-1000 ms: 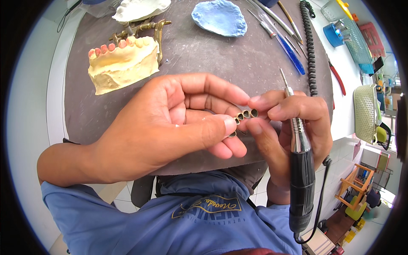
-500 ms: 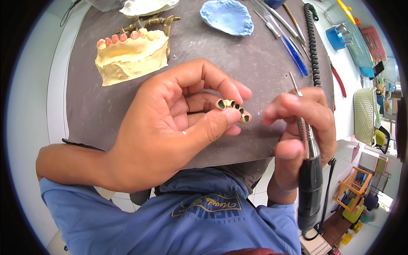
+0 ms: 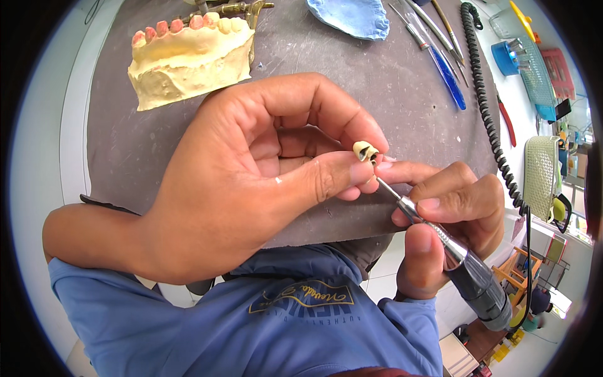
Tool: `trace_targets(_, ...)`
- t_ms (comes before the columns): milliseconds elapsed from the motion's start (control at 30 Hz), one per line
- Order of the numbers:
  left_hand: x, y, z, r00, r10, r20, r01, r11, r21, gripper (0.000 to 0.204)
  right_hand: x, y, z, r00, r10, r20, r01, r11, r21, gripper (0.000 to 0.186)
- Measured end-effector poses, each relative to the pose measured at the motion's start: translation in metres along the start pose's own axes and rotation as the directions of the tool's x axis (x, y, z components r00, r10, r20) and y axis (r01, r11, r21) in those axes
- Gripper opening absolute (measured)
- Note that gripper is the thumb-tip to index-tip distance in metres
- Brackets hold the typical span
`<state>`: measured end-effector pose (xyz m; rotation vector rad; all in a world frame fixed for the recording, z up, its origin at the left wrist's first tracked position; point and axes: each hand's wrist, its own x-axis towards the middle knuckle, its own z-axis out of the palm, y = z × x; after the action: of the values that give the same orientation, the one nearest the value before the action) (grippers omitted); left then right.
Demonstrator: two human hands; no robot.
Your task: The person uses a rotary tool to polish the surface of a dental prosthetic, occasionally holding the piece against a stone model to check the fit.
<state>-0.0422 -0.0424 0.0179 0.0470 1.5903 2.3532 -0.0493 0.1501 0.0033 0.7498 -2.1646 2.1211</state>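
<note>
Between the thumb and fingertips of my left hand (image 3: 251,169) is a dental bridge (image 3: 364,151), tooth-coloured outside with dark hollows inside. Part of the bridge is hidden behind the thumb and fingers. My right hand (image 3: 455,201) is closed round a rotary handpiece (image 3: 461,257) with a silver nose and a dark body. The handpiece's thin metal tip slants up and left to the bridge's lower end; whether it touches cannot be made out. The right index finger reaches close to the left fingertips.
A yellowish plaster dental model (image 3: 191,60) with several reddish teeth stands at the far left. Behind lie a blue moulded piece (image 3: 352,16) and a blue-handled tool (image 3: 447,78). A coiled black cord (image 3: 487,107) runs down the right side, near red-handled pliers (image 3: 506,122).
My right hand has tilted the handpiece and brought its tip up to the bridge. My left hand has turned the bridge, so fewer of its hollows show.
</note>
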Motion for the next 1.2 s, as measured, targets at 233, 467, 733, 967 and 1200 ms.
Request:
trace_targets(233,0.0,0.001,0.002,1.0,-0.007,-0.018,0.007,1.0,0.021,0.016,-0.001,0.005,-0.002,0.996,-0.082,0.045,0.086,0.993,-0.082,0.03)
trace_targets(467,0.0,0.002,0.002,1.0,-0.012,-0.016,0.013,1.0,0.022,0.016,0.001,0.006,0.0,0.996,-0.087,0.018,0.088,0.994,-0.067,0.028)
trace_targets(733,-0.001,-0.001,0.0,1.0,0.006,-0.007,-0.006,1.0,0.02,0.016,0.001,0.009,0.0,0.995,-0.101,0.027,0.102,0.992,-0.068,0.028)
trace_targets(967,-0.001,-0.001,0.0,1.0,0.02,0.011,-0.02,0.999,0.025,0.016,0.001,0.008,0.0,0.993,-0.109,0.051,0.112,0.992,-0.061,0.029)
trace_targets(1200,0.0,0.0,0.001,1.0,-0.006,-0.006,0.006,1.0,0.019,0.016,0.001,0.008,0.0,0.995,-0.096,0.03,0.097,0.994,-0.04,0.029)
